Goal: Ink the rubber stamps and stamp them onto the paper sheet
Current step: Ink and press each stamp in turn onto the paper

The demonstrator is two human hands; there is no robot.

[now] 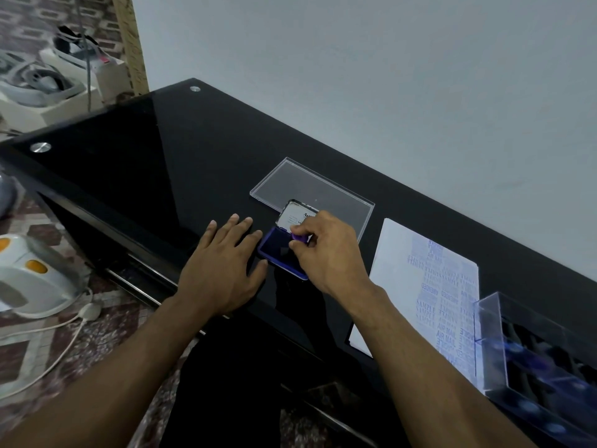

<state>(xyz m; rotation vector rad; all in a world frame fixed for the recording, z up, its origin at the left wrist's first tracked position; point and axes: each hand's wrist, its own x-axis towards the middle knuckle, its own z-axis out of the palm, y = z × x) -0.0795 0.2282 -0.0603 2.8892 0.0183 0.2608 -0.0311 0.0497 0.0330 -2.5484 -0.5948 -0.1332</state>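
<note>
A black glass table (135, 163) stands against a pale grey wall (387, 76), with patterned carpet on the floor to the left; near the middle of the tabletop lies an open ink pad (277, 250), its dark blue inking surface facing up and its hinged lid (295, 213) tipped back; the inside of the lid carries a white label whose print is too small to read. The right hand (326, 253) is over the pad, thumb and curled fingertips pinching a small purple rubber stamp (299, 237) that sits down at the ink surface; whether its face actually presses the ink cannot be told. The left hand (223, 266) lies flat on the glass just beside the pad, fingers straight and spread, holding nothing, the index fingertip and thumb touching the pad's left edge. Behind the pad rests a clear plastic lid (323, 189), flat on the table. To the right lies the white paper sheet (397, 263), already covered with blue impressions; the words SAMPLE, AIR MAIL and AMENDED can be read among them. At the far right a clear plastic box (533, 350) overlaps the sheet's corner and holds more stamps with blue tops, blurred; on the floor at left stands a white kettle (35, 276) with orange marks and a white cable.
</note>
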